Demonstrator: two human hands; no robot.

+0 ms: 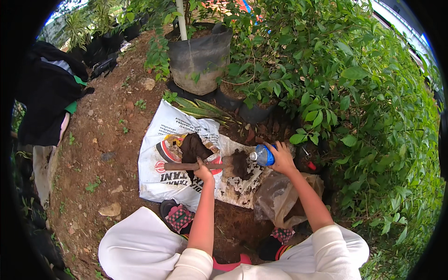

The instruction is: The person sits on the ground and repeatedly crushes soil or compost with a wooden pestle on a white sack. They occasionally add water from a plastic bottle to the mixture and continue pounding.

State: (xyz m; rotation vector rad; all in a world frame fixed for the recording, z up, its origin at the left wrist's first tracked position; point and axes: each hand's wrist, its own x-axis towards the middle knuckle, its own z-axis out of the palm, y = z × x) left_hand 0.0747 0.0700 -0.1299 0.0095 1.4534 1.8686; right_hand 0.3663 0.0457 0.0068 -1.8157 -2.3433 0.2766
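Observation:
My left hand (204, 171) is closed around the brown handle (179, 166) of a small digging tool, held level over a white printed sack (151, 154). Dark soil (240, 164) covers the tool's far end, so the shape of its head is hidden. In my right hand (282, 158) is a clear plastic bottle (264, 155) with a blue label, tipped sideways with its neck toward the soil. A dark lump (195, 148) lies in the sack's opening. Beneath the soil spreads a dirty pale sheet (238, 190), stained with dark crumbs.
A crumpled clear plastic bag (284, 198) lies below my right forearm. Beyond the sack stand long striped leaves (200, 109) and a large grey planter bag (199, 60) with a pale pole. Dense bushes (368, 116) crowd the right side. Dark clothing (51, 93) hangs at left.

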